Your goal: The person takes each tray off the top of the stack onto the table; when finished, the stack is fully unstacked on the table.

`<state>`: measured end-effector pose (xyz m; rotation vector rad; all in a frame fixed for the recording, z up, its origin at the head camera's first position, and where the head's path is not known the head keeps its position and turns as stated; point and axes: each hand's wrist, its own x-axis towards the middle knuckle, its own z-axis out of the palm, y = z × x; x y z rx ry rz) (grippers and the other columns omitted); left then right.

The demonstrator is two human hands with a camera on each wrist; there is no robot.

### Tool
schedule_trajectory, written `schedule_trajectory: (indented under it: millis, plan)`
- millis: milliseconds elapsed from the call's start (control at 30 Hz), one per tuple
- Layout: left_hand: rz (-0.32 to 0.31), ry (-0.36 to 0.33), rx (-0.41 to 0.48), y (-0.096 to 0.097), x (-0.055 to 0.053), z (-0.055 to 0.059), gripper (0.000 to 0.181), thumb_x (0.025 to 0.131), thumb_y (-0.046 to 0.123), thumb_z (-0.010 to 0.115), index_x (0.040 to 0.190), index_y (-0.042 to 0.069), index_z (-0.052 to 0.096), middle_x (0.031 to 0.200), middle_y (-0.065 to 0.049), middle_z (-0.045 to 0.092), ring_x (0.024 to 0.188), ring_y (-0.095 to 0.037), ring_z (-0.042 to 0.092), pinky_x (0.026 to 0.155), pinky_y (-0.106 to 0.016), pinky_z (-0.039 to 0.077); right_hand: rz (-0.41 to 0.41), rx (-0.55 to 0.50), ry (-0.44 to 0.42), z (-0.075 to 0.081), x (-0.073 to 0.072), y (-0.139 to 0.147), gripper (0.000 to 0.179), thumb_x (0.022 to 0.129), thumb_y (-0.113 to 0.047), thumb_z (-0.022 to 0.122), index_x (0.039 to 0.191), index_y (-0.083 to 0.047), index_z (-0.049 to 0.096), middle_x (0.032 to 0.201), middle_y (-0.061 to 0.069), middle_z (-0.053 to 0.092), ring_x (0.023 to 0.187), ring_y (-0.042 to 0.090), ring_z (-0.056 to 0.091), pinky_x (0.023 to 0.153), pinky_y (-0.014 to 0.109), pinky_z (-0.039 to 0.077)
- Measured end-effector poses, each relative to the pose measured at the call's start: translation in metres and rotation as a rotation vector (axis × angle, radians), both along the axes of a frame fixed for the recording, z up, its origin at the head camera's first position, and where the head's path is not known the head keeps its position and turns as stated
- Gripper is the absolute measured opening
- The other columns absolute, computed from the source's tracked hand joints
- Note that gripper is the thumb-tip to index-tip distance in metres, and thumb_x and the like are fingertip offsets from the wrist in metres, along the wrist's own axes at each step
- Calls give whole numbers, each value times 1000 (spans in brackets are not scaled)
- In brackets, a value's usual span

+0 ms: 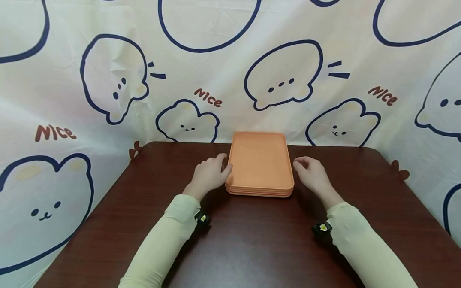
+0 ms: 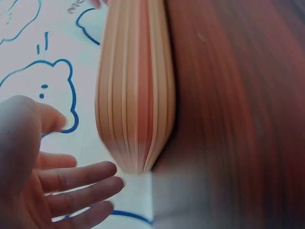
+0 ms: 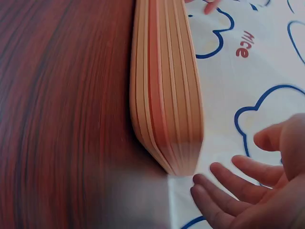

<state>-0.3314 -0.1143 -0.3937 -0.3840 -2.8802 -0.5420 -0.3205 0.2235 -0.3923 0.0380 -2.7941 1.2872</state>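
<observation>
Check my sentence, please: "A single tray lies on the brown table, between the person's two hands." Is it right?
Not quite: it is not a single tray. The left wrist view shows several layered edges, so it is a stack of trays. The stack does lie on the brown table, between the left hand and right hand.

This looks like a curtained booth. Printed cloth point(image 1: 227, 75) (bear outlines, "Nice") hangs behind and beside the dark table point(image 1: 257, 244).
</observation>
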Motion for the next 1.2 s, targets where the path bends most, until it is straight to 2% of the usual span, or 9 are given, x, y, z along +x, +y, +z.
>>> schedule_trajectory:
  millis: [67,133,233,333,533,733,933,1033,1200]
  plan:
    - [31,-54,79,4,-3,-2,51,111,42,55,149,9,59,90,-3,72,67,-20,62,61,-37,48,-20,-110,-35,-3,-5,-3,47,115,-28,45,151,1,57,149,26,61,135,42,62,113,57,52]
    - [74,-108,121,9,-7,-3,46,110,40,56,142,9,61,89,-5,70,69,-22,62,62,-36,47,-38,-192,-68,-7,-8,-7,45,116,-23,44,151,2,56,151,26,60,136,41,62,113,55,52]
    - [125,-150,102,16,-12,-6,36,109,39,58,125,7,64,85,-7,66,72,-26,62,65,-39,47,-67,-238,-109,-15,-12,-10,44,116,-21,43,153,1,54,154,26,56,139,39,58,113,52,52]
    - [152,-177,88,21,-16,-9,28,109,34,59,116,7,62,85,-8,63,75,-27,62,67,-39,46,-80,-241,-132,-22,-15,-12,44,116,-19,40,154,0,53,156,25,53,139,37,55,110,49,50]
    - [171,-239,181,23,-19,-12,26,110,24,57,128,6,63,89,-9,65,74,-26,61,67,-36,46,-66,-265,-126,-31,-18,-15,45,115,-14,38,157,1,47,150,27,55,131,37,60,107,45,54]
    - [164,-179,169,21,-17,-15,21,110,23,55,120,7,64,94,-8,67,79,-26,62,72,-40,49,-58,-263,-133,-35,-20,-17,49,116,-14,37,162,0,42,152,27,54,131,37,60,107,46,53]
    - [184,-161,192,14,-18,-7,21,108,20,56,118,5,67,96,-9,70,81,-27,65,76,-42,54,-32,-232,-135,-34,-18,-16,49,115,-13,40,162,2,42,155,29,52,138,40,57,115,52,51]
    - [188,-160,277,4,-21,-1,22,107,18,54,117,3,68,98,-12,71,78,-26,68,71,-40,56,-8,-196,-127,-31,-17,-16,50,114,-11,43,162,4,41,157,31,50,141,43,55,116,54,50]
    - [212,-233,487,-24,-21,-1,33,109,17,49,134,0,62,108,-17,71,73,-24,70,61,-34,59,28,-151,-109,-31,-17,-16,51,112,-10,45,161,6,42,158,33,49,142,44,54,116,55,50]
